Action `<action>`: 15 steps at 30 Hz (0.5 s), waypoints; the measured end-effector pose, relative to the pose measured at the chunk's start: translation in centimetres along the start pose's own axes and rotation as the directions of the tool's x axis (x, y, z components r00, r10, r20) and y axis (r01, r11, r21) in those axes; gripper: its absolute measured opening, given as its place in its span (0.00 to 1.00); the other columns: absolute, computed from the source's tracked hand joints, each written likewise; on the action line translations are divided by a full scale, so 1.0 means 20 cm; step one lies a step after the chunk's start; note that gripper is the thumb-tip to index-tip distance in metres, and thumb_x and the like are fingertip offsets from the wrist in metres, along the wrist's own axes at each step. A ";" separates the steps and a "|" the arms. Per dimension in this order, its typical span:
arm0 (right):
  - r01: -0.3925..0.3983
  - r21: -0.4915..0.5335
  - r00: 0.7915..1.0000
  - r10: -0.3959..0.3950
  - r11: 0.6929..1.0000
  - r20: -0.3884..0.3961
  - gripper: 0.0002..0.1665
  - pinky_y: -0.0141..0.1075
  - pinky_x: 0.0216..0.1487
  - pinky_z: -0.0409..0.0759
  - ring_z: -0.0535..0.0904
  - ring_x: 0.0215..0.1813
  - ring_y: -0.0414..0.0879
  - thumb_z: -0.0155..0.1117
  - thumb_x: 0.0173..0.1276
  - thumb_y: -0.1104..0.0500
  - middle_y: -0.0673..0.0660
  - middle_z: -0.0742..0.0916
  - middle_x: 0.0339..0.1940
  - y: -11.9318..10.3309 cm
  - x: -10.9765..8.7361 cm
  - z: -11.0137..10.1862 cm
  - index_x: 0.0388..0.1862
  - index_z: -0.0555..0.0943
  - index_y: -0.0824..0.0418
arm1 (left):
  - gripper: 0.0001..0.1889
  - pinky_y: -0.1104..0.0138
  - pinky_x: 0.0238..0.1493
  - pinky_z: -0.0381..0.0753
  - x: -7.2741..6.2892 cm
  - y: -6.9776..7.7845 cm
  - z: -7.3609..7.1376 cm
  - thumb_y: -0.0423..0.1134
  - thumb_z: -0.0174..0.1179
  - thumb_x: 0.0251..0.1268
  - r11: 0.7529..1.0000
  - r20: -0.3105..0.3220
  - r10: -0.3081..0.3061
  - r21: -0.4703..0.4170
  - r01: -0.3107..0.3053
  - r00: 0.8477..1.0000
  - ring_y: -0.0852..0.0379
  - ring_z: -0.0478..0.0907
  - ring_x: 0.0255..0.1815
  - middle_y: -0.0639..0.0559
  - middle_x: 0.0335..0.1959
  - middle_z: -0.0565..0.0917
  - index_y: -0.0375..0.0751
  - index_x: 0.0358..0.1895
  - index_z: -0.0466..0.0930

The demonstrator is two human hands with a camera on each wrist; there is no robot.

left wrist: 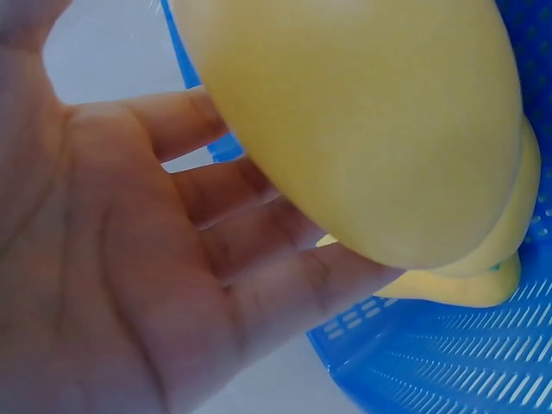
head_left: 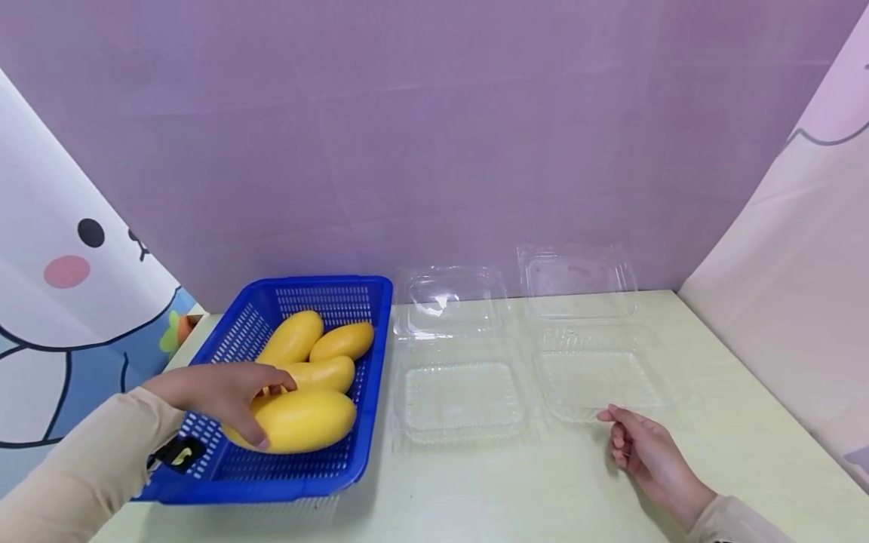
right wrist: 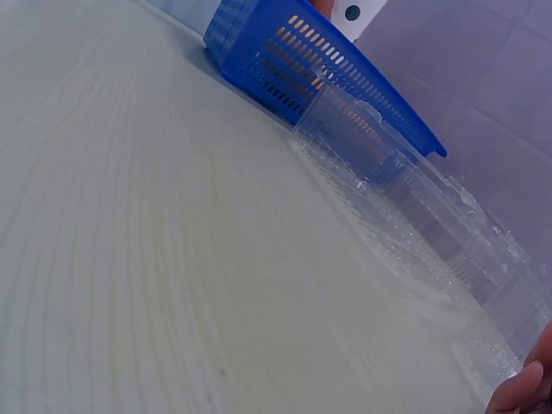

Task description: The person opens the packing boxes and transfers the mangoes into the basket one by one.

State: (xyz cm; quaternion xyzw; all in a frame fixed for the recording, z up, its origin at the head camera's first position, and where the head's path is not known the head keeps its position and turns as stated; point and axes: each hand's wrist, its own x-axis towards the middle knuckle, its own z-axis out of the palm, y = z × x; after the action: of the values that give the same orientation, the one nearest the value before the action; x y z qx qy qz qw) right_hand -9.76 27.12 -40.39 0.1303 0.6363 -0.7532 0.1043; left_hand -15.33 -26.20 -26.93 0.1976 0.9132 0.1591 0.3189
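My left hand [head_left: 234, 392] reaches into a blue plastic basket [head_left: 379, 377] and grips a large yellow mango [head_left: 308, 422], thumb on the near side and fingers over the top. In the left wrist view the fingers [left wrist: 259, 241] run along the underside of this mango [left wrist: 371, 129]. Behind it in the basket lie several more mangoes [head_left: 292, 339]. At the right, my right hand [head_left: 648, 456] pinches the front rim of a clear plastic container [head_left: 604, 377] between thumb and index finger, with the other fingers curled below. Its lid [head_left: 577, 283] stands open behind.
A second clear container [head_left: 462, 400] sits between the basket and the right container, its lid [head_left: 451, 302] raised against the purple backdrop [head_left: 434, 136]. All stand on a pale wood-grain table [head_left: 509, 490]. Printed cloth [head_left: 41, 302] hangs along the left side.
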 end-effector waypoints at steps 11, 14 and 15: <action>-0.014 0.006 1.000 0.014 1.000 -0.007 0.19 0.25 0.21 0.69 0.67 0.18 0.34 0.48 0.75 0.53 0.44 0.74 0.15 0.00 0.01 0.00 0.27 0.83 0.50 | 0.35 0.46 0.54 0.70 0.02 0.03 0.05 0.45 0.73 0.41 1.000 0.044 0.007 0.007 -0.007 0.999 0.50 0.68 0.48 0.53 0.46 0.74 0.42 0.57 0.71; -0.010 0.008 1.000 0.010 1.000 0.002 0.20 0.25 0.21 0.69 0.68 0.18 0.34 0.48 0.75 0.53 0.44 0.74 0.15 0.01 0.01 -0.01 0.27 0.83 0.49 | 0.35 0.46 0.55 0.69 0.02 0.04 0.05 0.47 0.73 0.41 1.000 0.052 -0.019 0.002 0.019 0.998 0.50 0.69 0.48 0.53 0.47 0.74 0.43 0.57 0.71; -0.007 0.009 1.000 0.007 1.000 0.005 0.19 0.25 0.21 0.70 0.68 0.18 0.34 0.48 0.75 0.53 0.44 0.74 0.15 0.01 0.01 -0.01 0.27 0.83 0.49 | 0.35 0.45 0.55 0.69 0.02 0.04 0.05 0.47 0.73 0.41 1.000 0.056 -0.030 -0.002 0.030 0.998 0.50 0.69 0.48 0.53 0.47 0.75 0.43 0.57 0.71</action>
State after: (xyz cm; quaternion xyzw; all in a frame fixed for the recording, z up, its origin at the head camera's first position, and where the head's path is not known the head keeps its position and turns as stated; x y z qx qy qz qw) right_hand -9.84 27.23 -40.56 0.1311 0.6322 -0.7560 0.1077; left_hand -14.77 -25.08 -27.58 0.1879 0.9066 0.1502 0.3468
